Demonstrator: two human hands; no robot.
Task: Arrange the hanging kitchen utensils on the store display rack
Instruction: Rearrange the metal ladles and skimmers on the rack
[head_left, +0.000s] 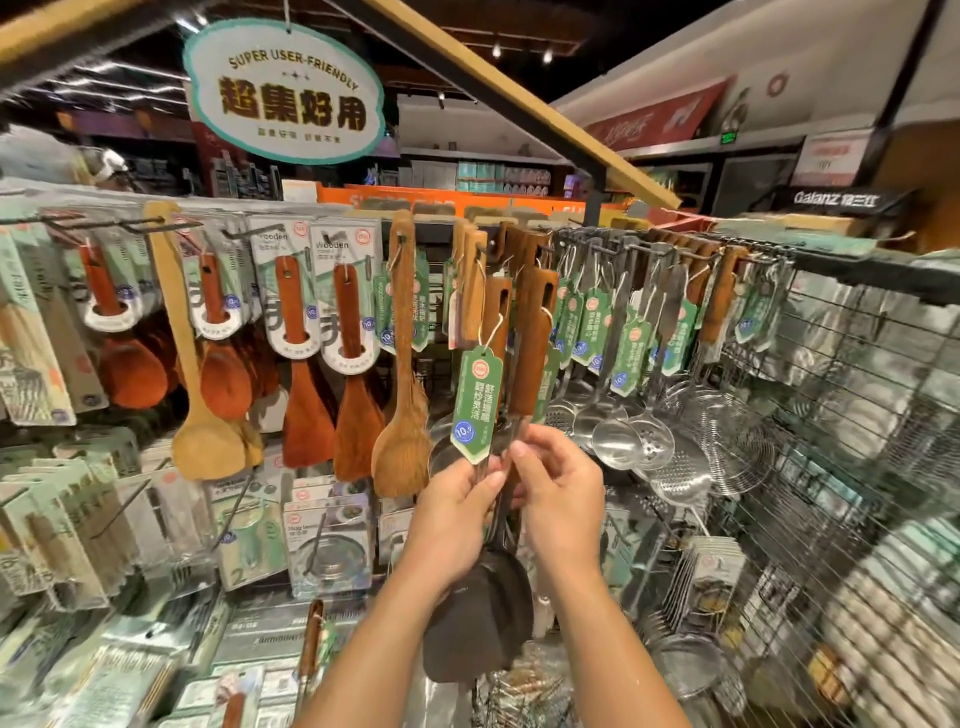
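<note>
Head view: both hands meet at the middle of the rack, on a turner with a wooden handle (530, 332) and a dark blade (480, 623) that hangs from a hook at the top rail (675, 244). The left hand (452, 525) has its grip clamped on the metal shank just below a green tag (475, 405), thumb and fingers curled around it. The right hand (558, 493) pinches the same shank a little higher, its fingertips (519, 449) just beside the left thumb. The blade drops down between the two forearms. To the left hang wooden spatulas (400, 364) and carded spoons (301, 332); to the right, steel ladles and skimmers (644, 441) crowd the next hooks.

The step in hand looks like straightening this one turner among its neighbours: steadying it and turning the tag to face out. Whether its handle loop sits fully on the hook cannot be told, as other handles overlap there.

The next move likely calls for squaring the shank so that it hangs plumb, then letting go gently so the blade does not swing into the ladles, and moving on to the next hook.
</note>
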